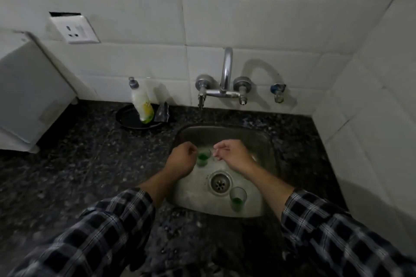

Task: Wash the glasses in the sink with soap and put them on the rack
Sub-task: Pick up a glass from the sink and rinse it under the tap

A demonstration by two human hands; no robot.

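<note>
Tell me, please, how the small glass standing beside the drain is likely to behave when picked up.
The small glass looks thin-walled, so it is probably fragile against the steel sink. It stands tall and narrow, so a sideways push might tip it. What looks like green liquid inside could spill.

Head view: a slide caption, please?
Left hand holds a green-tinted glass over the steel sink; second glass beside the drain.

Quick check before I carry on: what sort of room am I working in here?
Most likely a small home kitchen: a steel sink set in a dark stone counter, a wall tap on white tiles, and a dish-soap bottle standing on the counter.
</note>
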